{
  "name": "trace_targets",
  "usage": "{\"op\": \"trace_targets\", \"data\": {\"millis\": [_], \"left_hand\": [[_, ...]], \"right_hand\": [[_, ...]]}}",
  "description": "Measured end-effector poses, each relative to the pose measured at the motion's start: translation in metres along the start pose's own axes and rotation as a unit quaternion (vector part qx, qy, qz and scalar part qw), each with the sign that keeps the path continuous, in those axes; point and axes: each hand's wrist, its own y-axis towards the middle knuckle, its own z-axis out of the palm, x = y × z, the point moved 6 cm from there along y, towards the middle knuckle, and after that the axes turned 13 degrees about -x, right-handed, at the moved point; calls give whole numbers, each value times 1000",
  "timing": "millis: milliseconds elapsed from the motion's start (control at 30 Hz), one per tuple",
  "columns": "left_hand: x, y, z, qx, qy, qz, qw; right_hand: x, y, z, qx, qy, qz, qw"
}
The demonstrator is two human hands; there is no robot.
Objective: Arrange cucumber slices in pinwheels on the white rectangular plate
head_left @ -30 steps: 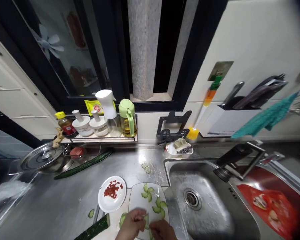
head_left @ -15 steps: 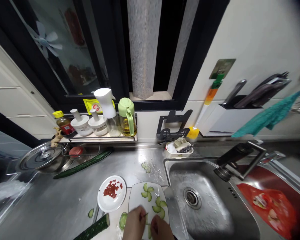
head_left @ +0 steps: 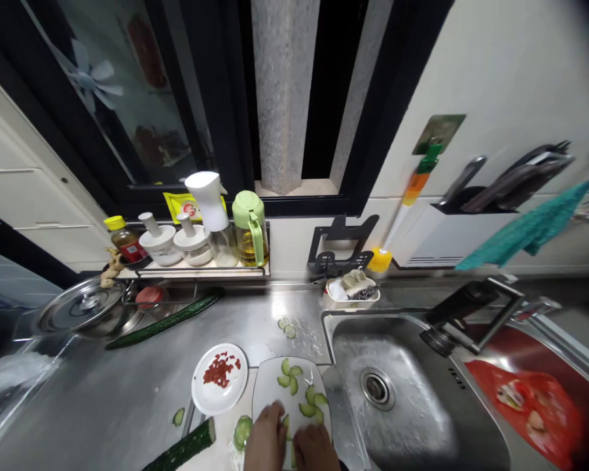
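Observation:
A white square plate (head_left: 261, 386) bears cucumber slices (head_left: 289, 377) set in small fans. Low over its near part, my left hand (head_left: 266, 435) has its fingers closed at the edge of a cucumber slice (head_left: 286, 425). Close on its right, my right hand (head_left: 317, 450) is bent with fingers together; its fingertips are partly hidden, and another slice (head_left: 293, 453) lies beside them. More cut slices (head_left: 242, 432) lie left of the plate. A cut cucumber (head_left: 184, 448) and a small white plate (head_left: 199, 399) of red berries, seemingly goji (head_left: 220, 371), are further left.
The sink (head_left: 407, 418) lies to the right, with its tap (head_left: 491, 307) and a red bag (head_left: 530, 399) beyond. Seasoning jars and an oil jug (head_left: 249, 229) stand on a rack behind. A whole cucumber (head_left: 164, 320) and a lidded pot (head_left: 86, 307) are at the left.
My left hand has lowered slightly, and the slice it held raised is now down at the plate. The right hand has shifted slightly, its fingers nearer the left hand.

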Motion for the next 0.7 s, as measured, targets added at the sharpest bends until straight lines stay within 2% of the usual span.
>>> {"op": "trace_targets", "data": {"millis": [133,333,700], "left_hand": [[-2,-2,1,20,32,18,999],[-4,-4,2,19,73,37,996],[-3,-3,4,9,64,47,997]], "right_hand": [[-2,-3,0,-35,4,-31,999],[1,-3,-4,-49,13,-71,996],[-3,-3,-2,-76,31,-80,993]]}}
